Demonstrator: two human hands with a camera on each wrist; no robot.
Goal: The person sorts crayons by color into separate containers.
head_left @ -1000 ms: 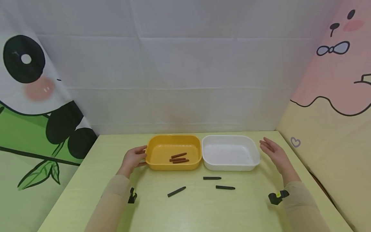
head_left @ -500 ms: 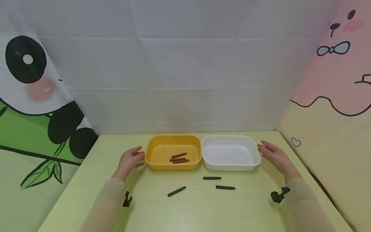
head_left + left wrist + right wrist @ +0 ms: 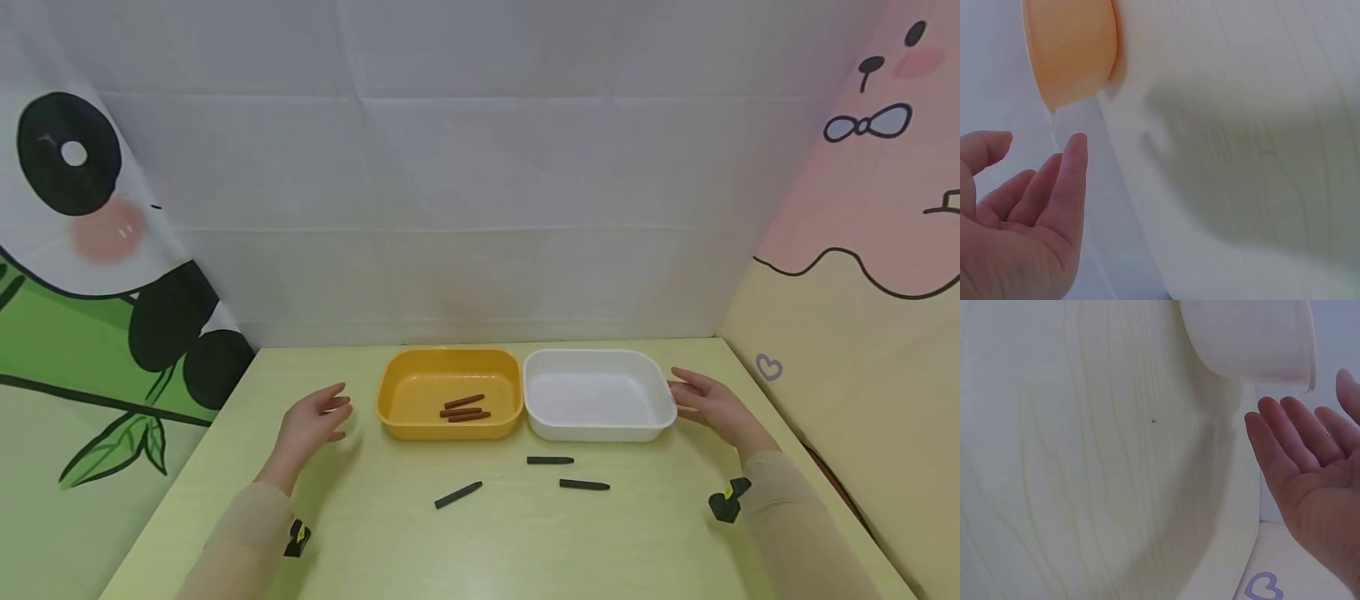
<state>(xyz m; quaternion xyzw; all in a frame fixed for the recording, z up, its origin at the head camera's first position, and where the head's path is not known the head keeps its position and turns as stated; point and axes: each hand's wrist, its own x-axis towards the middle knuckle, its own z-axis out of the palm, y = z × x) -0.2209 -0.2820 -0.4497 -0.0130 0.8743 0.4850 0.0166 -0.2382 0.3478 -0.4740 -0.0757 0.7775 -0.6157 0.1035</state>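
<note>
In the head view my left hand point(image 3: 311, 429) is held over the table to the left of the yellow tray point(image 3: 405, 429), apart from it, fingers relaxed and holding nothing. Several brown crayons point(image 3: 465, 409) lie inside that tray. Beside it stands a white tray point(image 3: 600, 432) with nothing inside. My right hand point(image 3: 716, 408) has its fingertips right at the white tray's right end. The right wrist view shows those fingers extended with bare palm, just short of the white tray's wall point(image 3: 1247, 344). Three black crayons, one on the left point(image 3: 458, 495), lie on the table before the trays.
The pale wooden table point(image 3: 495, 550) carries everything. A white cloth point(image 3: 480, 208) hangs behind it. Printed cartoon panels stand on both sides, a pink and cream one point(image 3: 862, 225) at the right. Each forearm wears a small black device, such as the left one point(image 3: 297, 538).
My left hand has let go of the yellow tray's left end and moved away to the left and toward me. My right hand has come slightly closer to the white tray. Trays and crayons stay put.
</note>
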